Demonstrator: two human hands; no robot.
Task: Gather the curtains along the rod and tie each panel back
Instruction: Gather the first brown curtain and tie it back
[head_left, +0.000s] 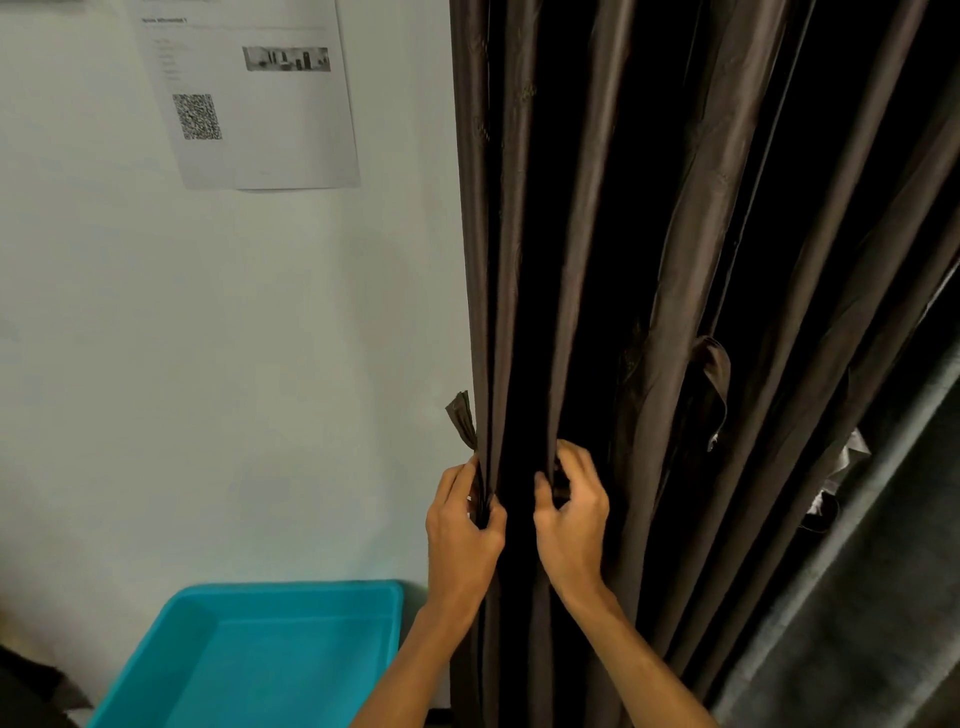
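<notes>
Left hand: pinches the curtain edge
Right hand: curled round a curtain fold
Tub: blue, just left of the curtain

A printed sheet hangs on the wall — teal tub below.

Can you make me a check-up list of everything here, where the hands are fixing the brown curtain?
Surface: nothing seen.
Job's things: brown curtain hangs in folds; a tie strap sticks out at its left edge; a second strap loops further right.
Clutter: blue tub, low on the left.
Hands: left hand pinches the curtain's left edge; right hand grips a fold beside it.
Cables: nothing seen.
Surroundings: white wall with a paper sheet carrying a QR code; grey fabric at right.
</notes>
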